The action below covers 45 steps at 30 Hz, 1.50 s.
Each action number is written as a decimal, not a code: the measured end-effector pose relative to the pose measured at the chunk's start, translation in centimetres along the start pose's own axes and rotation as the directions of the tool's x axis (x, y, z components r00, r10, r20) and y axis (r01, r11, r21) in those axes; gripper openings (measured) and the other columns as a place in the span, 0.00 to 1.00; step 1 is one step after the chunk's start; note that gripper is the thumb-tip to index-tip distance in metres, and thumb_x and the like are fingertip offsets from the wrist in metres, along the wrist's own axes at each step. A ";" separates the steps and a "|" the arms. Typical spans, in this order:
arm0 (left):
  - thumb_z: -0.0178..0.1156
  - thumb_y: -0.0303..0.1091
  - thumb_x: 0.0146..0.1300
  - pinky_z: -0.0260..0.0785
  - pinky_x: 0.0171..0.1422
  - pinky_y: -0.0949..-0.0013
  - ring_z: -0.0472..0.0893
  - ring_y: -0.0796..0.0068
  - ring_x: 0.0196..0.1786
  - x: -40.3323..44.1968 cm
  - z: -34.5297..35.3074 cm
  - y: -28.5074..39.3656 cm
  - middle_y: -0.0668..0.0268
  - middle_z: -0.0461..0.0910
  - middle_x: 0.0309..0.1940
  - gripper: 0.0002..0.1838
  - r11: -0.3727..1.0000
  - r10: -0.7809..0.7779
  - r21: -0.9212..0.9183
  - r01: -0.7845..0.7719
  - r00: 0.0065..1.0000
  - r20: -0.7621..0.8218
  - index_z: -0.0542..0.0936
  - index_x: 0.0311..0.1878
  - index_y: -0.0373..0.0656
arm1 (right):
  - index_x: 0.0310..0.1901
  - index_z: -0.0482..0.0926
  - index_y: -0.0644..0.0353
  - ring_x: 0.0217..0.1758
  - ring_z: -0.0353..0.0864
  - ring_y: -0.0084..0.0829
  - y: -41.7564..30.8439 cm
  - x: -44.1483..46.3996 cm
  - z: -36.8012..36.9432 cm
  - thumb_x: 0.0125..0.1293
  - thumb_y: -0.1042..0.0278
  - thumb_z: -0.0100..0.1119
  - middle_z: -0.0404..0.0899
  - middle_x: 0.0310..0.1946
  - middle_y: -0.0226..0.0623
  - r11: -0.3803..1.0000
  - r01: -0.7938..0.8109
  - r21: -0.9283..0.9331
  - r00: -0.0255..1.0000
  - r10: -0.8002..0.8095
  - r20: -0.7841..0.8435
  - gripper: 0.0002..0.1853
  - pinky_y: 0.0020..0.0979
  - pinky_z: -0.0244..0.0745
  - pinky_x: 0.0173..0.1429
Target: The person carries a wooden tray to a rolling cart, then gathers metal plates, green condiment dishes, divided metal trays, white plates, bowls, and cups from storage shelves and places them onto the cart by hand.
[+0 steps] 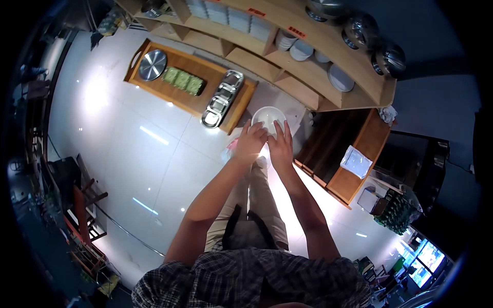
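Observation:
Straight ahead of me, both hands are at the near rim of a round white bowl (268, 113). My left hand (251, 142) grips its near left side, with fingers over the edge. On the near right side, my right hand (280, 145) grips it in the same way, close beside the left. The thumbs and the bowl's underside are hard to make out. Below the left wrist, a pink and white item (229, 151) is partly hidden by the forearm.
Left of the bowl, a wooden cart (179, 101) carries a round steel lid (152, 65), a green sectioned tray (183, 81) and steel containers (222, 99). Ahead, a wooden shelf (246, 60) holds stacked white dishes (301, 50). A wooden cabinet (359, 159) stands at right.

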<state>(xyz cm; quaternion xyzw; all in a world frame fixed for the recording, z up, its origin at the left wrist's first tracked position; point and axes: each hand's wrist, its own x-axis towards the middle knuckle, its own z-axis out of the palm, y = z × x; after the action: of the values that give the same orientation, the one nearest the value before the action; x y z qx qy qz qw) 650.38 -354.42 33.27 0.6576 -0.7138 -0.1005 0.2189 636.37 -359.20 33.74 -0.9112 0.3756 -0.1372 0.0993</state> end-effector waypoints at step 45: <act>0.70 0.31 0.49 0.69 0.60 0.57 0.72 0.48 0.59 -23.6 4.0 -48.1 0.53 0.69 0.61 0.26 0.891 -0.138 -0.446 0.082 0.986 -0.094 0.76 0.54 0.45 | 0.31 0.79 0.58 0.64 0.67 0.49 -28.5 9.2 42.5 0.43 0.75 0.71 0.75 0.49 0.35 0.973 0.079 0.216 0.944 -0.004 -0.329 0.11 0.41 0.75 0.58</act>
<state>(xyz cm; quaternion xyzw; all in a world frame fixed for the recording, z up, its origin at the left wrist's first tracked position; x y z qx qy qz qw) 692.61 -337.34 4.75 0.6352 -0.6193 -0.2311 0.3995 675.13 -342.60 3.43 -0.8664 0.3493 -0.3300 0.1361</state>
